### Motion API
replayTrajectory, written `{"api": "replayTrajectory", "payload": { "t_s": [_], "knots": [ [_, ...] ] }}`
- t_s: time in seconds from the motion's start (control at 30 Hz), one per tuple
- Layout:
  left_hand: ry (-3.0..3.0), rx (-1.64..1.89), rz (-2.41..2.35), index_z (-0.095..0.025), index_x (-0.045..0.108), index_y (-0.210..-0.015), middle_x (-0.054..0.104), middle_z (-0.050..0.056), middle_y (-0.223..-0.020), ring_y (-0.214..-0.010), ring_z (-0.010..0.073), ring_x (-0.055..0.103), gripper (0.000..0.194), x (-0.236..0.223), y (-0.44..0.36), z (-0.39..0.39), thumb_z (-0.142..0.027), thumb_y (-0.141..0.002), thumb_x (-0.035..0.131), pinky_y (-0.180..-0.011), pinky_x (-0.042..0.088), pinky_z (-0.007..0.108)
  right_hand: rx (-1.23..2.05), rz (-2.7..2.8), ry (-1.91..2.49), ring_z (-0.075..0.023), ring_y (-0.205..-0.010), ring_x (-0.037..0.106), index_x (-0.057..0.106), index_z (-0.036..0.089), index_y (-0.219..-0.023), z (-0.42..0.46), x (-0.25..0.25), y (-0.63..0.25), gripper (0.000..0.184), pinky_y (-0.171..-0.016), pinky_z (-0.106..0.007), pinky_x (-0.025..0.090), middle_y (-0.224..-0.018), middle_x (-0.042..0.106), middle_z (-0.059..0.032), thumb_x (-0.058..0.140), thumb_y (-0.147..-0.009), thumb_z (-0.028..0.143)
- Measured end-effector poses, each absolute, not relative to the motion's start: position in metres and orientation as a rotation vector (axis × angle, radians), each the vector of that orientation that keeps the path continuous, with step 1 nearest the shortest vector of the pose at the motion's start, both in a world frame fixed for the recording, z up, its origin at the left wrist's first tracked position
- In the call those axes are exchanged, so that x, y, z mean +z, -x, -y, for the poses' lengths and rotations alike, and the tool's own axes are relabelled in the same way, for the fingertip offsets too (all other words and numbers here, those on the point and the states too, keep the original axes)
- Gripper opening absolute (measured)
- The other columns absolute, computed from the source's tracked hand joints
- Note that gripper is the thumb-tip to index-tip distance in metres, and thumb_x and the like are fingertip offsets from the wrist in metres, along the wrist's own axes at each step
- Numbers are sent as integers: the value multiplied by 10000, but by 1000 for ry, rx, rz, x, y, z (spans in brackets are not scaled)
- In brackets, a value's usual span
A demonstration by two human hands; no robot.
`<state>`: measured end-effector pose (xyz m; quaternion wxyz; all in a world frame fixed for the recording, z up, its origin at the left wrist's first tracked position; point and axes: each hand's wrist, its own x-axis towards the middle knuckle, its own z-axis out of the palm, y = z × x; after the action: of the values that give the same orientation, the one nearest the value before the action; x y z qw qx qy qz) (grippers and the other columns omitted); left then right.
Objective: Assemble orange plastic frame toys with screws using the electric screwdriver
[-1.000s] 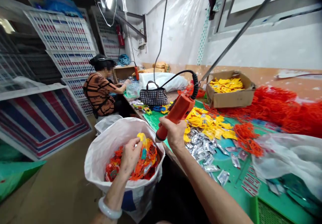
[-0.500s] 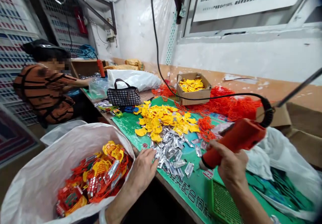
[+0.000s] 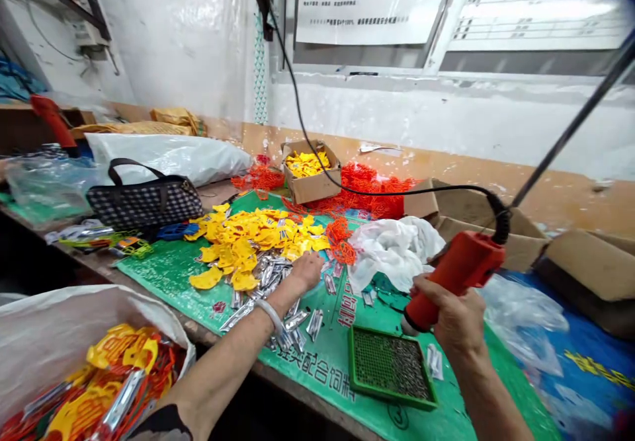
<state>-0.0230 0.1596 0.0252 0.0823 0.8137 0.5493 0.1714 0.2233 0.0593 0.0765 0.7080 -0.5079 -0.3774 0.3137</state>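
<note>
My right hand (image 3: 454,319) grips a red electric screwdriver (image 3: 449,282), its nose pointing down and left beside a green tray (image 3: 380,361). Small dark screws (image 3: 407,365) stand in the tray's right part. My left hand (image 3: 306,270) reaches over the table, fingers curled, between the yellow plastic pieces (image 3: 268,229), the silver metal pieces (image 3: 272,272) and a small bundle of orange cord (image 3: 340,239). What its fingertips hold, if anything, is hidden. At lower left, a white sack (image 3: 109,299) holds yellow and silver pieces with orange cords.
A cardboard box (image 3: 317,186) of yellow pieces stands at the back, with a heap of orange netting (image 3: 372,190) beside it. A checkered bag (image 3: 143,203) sits at left. The screwdriver's black cable (image 3: 397,194) crosses above the table. White plastic (image 3: 394,249) lies behind the tray.
My left hand has left a yellow piece in the sack and moved right over the table. The right hand has carried the screwdriver right, towards the tray. The view has turned right; the co-worker is out of sight.
</note>
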Motion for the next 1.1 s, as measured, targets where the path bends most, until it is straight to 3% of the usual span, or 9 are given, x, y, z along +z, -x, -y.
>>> {"api": "replayTrajectory", "payload": {
  "t_s": [0.33,0.6,0.7,0.8,0.87,0.93,1.03,1.1],
  "knots": [
    [-2672,380,-1437,-175,568,-1240,587,103,-1270,-1074,253,610,363,24,-23,-202,-340,-918,599,-891,528,473,656,912,1255,-158,-491,555,655,123,-711,-56,70,-234,361,-467,-284,455,-562,628,-16,832,-516,369],
    [-2619,186,-1598,-173,587,-1204,613,97,-1221,-1026,234,627,330,4,-12,-181,-348,-925,588,-864,540,449,459,931,1400,-168,-534,540,623,139,-766,-62,88,-247,365,-528,-319,469,-618,608,-8,775,-542,384],
    [-2612,233,-1694,-174,593,-1194,621,93,-1205,-1011,229,632,324,6,-13,-174,-355,-925,586,-859,542,443,209,912,1479,-235,-754,584,597,144,-1020,-62,84,-248,521,-702,-406,497,-864,633,-62,764,-595,395],
    [-2644,355,-1757,-166,586,-1206,610,102,-1226,-1075,254,609,329,15,-17,-180,-348,-933,573,-913,512,487,-415,1101,1426,-340,-1144,486,457,151,-1274,-53,68,-242,697,-928,-520,425,-1225,507,-176,746,-687,390],
    [-2719,417,-1686,-169,560,-1250,579,115,-1279,-1141,276,576,346,20,-20,-192,-322,-941,560,-954,482,521,-698,1405,1462,-347,-1244,411,452,153,-1283,-49,54,-235,575,-1005,-540,364,-1276,463,-194,677,-792,350],
    [-2815,414,-1516,-192,541,-1284,548,111,-1332,-1148,274,571,373,22,-23,-208,-313,-933,575,-948,493,509,-637,1787,1645,-299,-1211,459,530,175,-1215,-53,42,-228,346,-1018,-482,368,-1212,536,-159,564,-884,267],
    [-2895,330,-1292,-187,569,-1243,582,102,-1281,-1071,247,611,348,16,-27,-227,-322,-923,594,-887,534,462,-401,2122,1862,-236,-1027,588,649,195,-1056,-75,25,-223,220,-879,-342,457,-1048,653,-104,518,-883,159],
    [-2909,296,-1236,-178,574,-1229,602,98,-1240,-1033,236,626,340,10,-27,-232,-325,-923,595,-860,546,446,-317,2195,1971,-242,-940,623,686,172,-942,-92,16,-223,180,-771,-313,475,-968,683,-115,537,-850,130]
  ]
}}
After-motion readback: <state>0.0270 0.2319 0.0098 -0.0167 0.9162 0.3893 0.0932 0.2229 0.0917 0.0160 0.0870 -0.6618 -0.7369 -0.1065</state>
